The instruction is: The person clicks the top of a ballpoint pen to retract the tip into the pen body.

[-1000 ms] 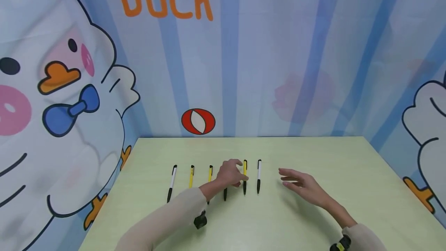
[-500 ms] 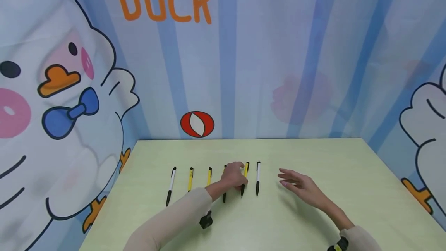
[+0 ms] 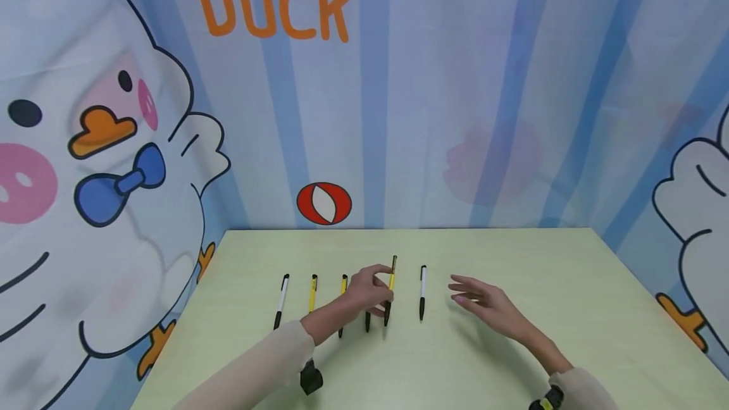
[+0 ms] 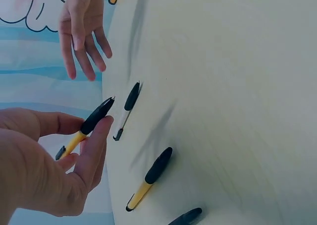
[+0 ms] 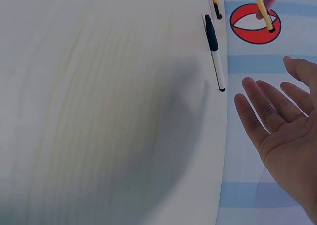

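In the head view my left hand (image 3: 370, 291) pinches a yellow pen (image 3: 392, 280) with a black grip between thumb and fingers. The left wrist view shows this pen (image 4: 74, 144) raised off the table, black tip pointing away from the palm. Below that hand lies another yellow pen (image 4: 142, 189), mostly covered by the hand in the head view. To its right rests a white pen (image 3: 423, 290) with a black grip. My right hand (image 3: 492, 310) hovers over the table right of the white pen, fingers extended, holding nothing.
Left of my left hand, two yellow pens (image 3: 313, 293) and a white pen (image 3: 283, 299) lie in a row, partly behind the left forearm. The pale green table (image 3: 512, 258) ends at a blue striped backdrop (image 3: 416, 112) with duck drawings.
My left hand has gripped the yellow pen, which lay on the table beside the white one, lifted it and shifted it left. My right hand stays almost in place.
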A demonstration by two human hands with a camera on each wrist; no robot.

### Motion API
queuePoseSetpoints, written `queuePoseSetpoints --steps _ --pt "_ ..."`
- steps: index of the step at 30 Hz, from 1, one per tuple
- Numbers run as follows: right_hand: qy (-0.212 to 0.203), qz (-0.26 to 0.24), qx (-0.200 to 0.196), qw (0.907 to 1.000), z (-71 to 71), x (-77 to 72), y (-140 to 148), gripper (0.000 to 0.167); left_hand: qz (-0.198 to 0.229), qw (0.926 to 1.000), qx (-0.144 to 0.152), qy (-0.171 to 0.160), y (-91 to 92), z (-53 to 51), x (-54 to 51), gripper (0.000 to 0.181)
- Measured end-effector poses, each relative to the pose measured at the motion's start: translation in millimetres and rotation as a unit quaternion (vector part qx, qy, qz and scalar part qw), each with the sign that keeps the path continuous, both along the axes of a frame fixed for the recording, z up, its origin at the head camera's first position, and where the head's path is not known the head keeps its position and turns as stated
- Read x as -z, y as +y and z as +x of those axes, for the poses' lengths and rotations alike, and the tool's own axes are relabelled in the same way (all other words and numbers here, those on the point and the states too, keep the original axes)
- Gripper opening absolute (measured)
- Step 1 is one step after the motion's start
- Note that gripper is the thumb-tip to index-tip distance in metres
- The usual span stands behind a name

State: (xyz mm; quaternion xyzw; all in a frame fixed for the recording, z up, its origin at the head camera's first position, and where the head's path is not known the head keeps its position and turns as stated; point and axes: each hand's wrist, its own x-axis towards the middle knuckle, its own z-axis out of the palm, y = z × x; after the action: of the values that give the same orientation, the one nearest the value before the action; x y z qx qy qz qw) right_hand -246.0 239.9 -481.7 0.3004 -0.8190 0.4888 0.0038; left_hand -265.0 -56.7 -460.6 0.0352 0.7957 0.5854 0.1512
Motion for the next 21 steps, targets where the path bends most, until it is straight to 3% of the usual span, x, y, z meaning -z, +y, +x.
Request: queuePoseSetpoints --steps 6,11,21 --pt "0.007 0.002 -0.012 0.9999 -3.4 -2.4 -12.6 0.046 0.044 0.9988 -0.004 -0.020 -6.6 11.7 -6.5 0.063" --pt "-0.023 0.016 -0.010 0.9996 -5.5 -6.0 -30.0 0.054 0.061 0.9977 -0.014 -0.024 -6.3 19.6 -9.1 0.060" --pt "-0.021 0.012 -0.041 0.9989 -1.2 -13.3 -56.6 0.089 0.089 0.9957 0.015 -0.021 0.9 35.5 -9.5 0.065"
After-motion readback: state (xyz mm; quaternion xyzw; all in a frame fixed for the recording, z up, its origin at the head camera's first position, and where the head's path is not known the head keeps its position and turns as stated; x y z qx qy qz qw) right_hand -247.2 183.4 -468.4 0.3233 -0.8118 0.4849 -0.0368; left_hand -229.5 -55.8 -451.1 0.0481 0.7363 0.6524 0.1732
